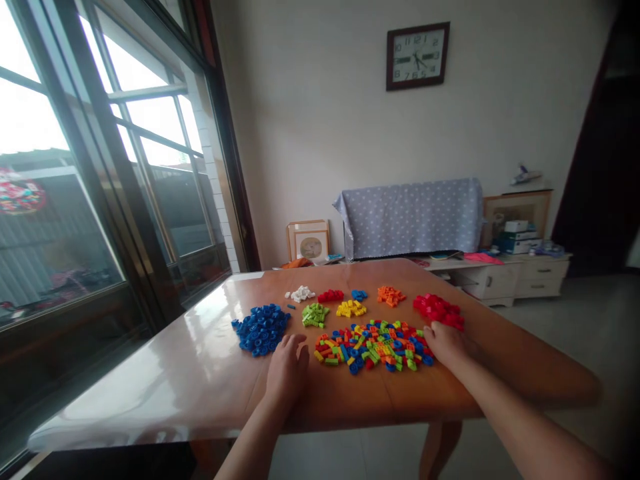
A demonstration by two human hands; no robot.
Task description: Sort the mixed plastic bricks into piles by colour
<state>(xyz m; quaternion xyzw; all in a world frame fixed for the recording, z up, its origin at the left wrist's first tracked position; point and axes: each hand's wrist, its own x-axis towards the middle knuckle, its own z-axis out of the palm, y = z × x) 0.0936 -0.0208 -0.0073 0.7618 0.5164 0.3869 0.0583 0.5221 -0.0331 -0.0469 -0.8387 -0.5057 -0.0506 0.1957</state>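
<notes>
My left hand [287, 367] rests by the right edge of a pile of blue round plastic pieces [261, 329]. Its fingers are loosely bent, the thumb stands apart, and nothing shows in it. Over at the right, my right hand [447, 345] is between a mixed pile of coloured toy bricks [375, 345] and a pile of red pieces [437, 310]. Its fingers look closed together; whatever they hold, if anything, is hidden. Behind the mixed pile lie small heaps of lime green bricks [315, 315] and yellow bricks [351, 308].
Farther back on the wooden table [200, 373] are white pieces [302, 293], a small red heap [331, 295], small blue bricks [359, 295] and orange bricks [391, 296]. A low cabinet [543, 270] stands beyond, with a window at left.
</notes>
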